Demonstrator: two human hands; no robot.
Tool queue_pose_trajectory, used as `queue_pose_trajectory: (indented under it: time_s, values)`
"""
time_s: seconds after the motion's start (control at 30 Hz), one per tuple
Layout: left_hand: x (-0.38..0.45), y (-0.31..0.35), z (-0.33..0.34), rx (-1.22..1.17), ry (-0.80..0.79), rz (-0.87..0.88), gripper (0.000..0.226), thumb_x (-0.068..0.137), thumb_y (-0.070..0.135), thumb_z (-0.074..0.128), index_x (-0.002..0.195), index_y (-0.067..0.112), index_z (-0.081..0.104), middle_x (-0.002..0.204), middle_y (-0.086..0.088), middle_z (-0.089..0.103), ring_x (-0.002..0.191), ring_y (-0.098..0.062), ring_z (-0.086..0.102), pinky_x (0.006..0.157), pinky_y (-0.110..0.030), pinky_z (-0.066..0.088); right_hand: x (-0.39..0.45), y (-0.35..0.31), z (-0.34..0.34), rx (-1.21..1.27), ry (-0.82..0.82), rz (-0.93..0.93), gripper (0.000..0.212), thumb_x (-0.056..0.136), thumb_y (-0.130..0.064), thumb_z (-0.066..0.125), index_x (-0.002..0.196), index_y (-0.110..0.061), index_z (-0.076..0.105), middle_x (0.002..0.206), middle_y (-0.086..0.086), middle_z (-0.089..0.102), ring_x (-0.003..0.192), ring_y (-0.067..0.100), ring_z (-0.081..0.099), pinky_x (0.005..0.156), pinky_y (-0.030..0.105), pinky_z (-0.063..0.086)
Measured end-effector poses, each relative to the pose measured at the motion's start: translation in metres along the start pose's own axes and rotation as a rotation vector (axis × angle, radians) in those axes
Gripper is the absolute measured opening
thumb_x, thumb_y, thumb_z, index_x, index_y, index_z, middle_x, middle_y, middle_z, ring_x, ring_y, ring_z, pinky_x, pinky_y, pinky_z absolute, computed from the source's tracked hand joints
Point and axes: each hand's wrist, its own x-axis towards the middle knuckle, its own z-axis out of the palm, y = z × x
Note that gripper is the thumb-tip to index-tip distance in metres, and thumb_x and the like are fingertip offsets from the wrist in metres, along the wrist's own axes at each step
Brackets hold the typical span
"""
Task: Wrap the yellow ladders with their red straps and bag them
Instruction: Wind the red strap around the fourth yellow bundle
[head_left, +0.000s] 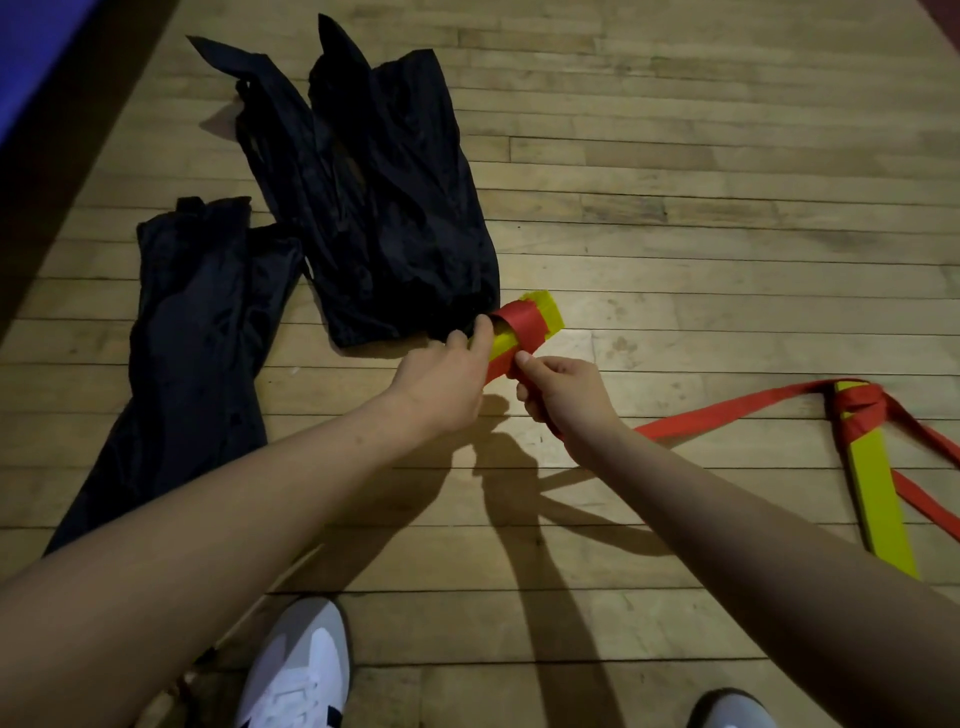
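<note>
Left hand grips ladder bundle — right hand pinches red strap; I'd keep tension, wind flat.

Left hand holds the yellow ladder bundle beside the black bag. Right hand grips the red strap wound round it. A second ladder bundle lies on the wooden floor, right. Another black bag lies left.

Bare wooden floor is left open to the right, while the left is blocked by two black bags, and the near right by a strapped yellow ladder.
</note>
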Motion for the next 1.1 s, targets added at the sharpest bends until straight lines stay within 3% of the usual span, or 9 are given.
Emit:
queue_pose_trajectory:
  time_s: [0.23, 0.33, 0.43, 0.57, 0.83, 0.9, 0.97, 1.03, 1.1]
  values:
    - [0.018, -0.022, -0.003, -0.041, 0.1, -0.031, 0.065, 0.088, 0.033, 0.063, 0.137, 0.012, 0.025, 0.121, -0.009, 0.05, 0.104, -0.028, 0.058, 0.069, -0.036, 0.041, 0.007, -0.011, 0.009, 0.018, -0.02, -0.013, 0.016, 0.094, -0.011, 0.058, 0.08, -0.006, 0.064, 0.061, 0.002, 0.061, 0.044, 0.005, 0.048, 0.048, 0.017, 0.038]
    - [0.014, -0.024, 0.0, -0.233, 0.11, -0.155, 0.056, 0.085, 0.027, 0.066, 0.128, 0.016, 0.031, 0.119, -0.011, 0.041, 0.101, -0.031, 0.054, 0.071, -0.038, 0.044, 0.005, -0.017, 0.006, -0.02, -0.097, -0.046, 0.016, 0.094, -0.007, 0.058, 0.079, -0.005, 0.063, 0.063, 0.005, 0.062, 0.046, 0.007, 0.05, 0.05, 0.017, 0.042]
    - [0.006, -0.012, 0.007, -0.344, 0.061, -0.221, 0.052, 0.088, 0.022, 0.063, 0.126, 0.016, 0.027, 0.109, -0.009, 0.051, 0.089, -0.03, 0.059, 0.065, -0.036, 0.046, 0.003, -0.015, 0.002, -0.076, -0.089, -0.066, 0.019, 0.092, -0.006, 0.059, 0.073, -0.004, 0.061, 0.062, 0.007, 0.061, 0.046, 0.007, 0.048, 0.048, 0.016, 0.04]
    - [-0.003, -0.001, 0.012, -0.269, 0.007, -0.218, 0.053, 0.091, 0.017, 0.056, 0.131, 0.013, 0.021, 0.101, -0.009, 0.058, 0.076, -0.024, 0.052, 0.06, -0.034, 0.038, -0.002, -0.006, -0.001, -0.134, -0.048, -0.075, 0.018, 0.089, -0.005, 0.061, 0.072, 0.0, 0.059, 0.057, 0.008, 0.056, 0.045, 0.008, 0.044, 0.048, 0.019, 0.035]
    - [-0.005, -0.001, 0.011, -0.264, -0.003, -0.255, 0.056, 0.091, 0.013, 0.058, 0.134, 0.012, 0.021, 0.105, -0.011, 0.059, 0.085, -0.027, 0.06, 0.061, -0.034, 0.041, -0.003, -0.009, 0.003, -0.216, -0.049, -0.104, 0.021, 0.09, -0.013, 0.062, 0.079, 0.004, 0.062, 0.056, 0.007, 0.056, 0.05, 0.013, 0.046, 0.053, 0.026, 0.037]
    - [-0.006, -0.003, 0.011, -0.267, -0.031, -0.249, 0.064, 0.092, 0.021, 0.057, 0.14, 0.012, 0.016, 0.115, -0.015, 0.054, 0.097, -0.031, 0.06, 0.068, -0.037, 0.044, -0.002, -0.01, 0.003, -0.183, -0.063, -0.092, 0.02, 0.09, -0.013, 0.064, 0.078, 0.003, 0.063, 0.06, 0.01, 0.059, 0.051, 0.014, 0.048, 0.055, 0.027, 0.039]
    - [-0.01, -0.003, 0.01, -0.291, -0.1, -0.215, 0.07, 0.094, 0.034, 0.051, 0.145, 0.012, 0.008, 0.128, -0.021, 0.044, 0.112, -0.036, 0.051, 0.086, -0.042, 0.043, -0.002, -0.008, 0.0, -0.136, -0.064, -0.059, 0.02, 0.089, -0.012, 0.065, 0.075, 0.002, 0.063, 0.064, 0.013, 0.06, 0.051, 0.014, 0.048, 0.054, 0.026, 0.04]
    - [-0.016, -0.001, 0.009, -0.343, -0.221, -0.185, 0.07, 0.096, 0.036, 0.042, 0.148, 0.013, 0.002, 0.141, -0.024, 0.029, 0.127, -0.039, 0.036, 0.103, -0.046, 0.031, -0.006, -0.007, -0.004, -0.111, -0.062, -0.025, 0.019, 0.089, -0.009, 0.064, 0.075, 0.003, 0.062, 0.063, 0.012, 0.06, 0.048, 0.012, 0.047, 0.05, 0.021, 0.038]
    - [-0.019, -0.001, 0.006, -0.384, -0.298, -0.177, 0.068, 0.097, 0.032, 0.04, 0.149, 0.014, 0.0, 0.148, -0.02, 0.018, 0.134, -0.037, 0.025, 0.109, -0.044, 0.024, -0.009, -0.005, -0.008, -0.094, -0.056, 0.001, 0.016, 0.089, -0.006, 0.062, 0.077, 0.003, 0.063, 0.06, 0.009, 0.06, 0.045, 0.01, 0.047, 0.047, 0.018, 0.036]
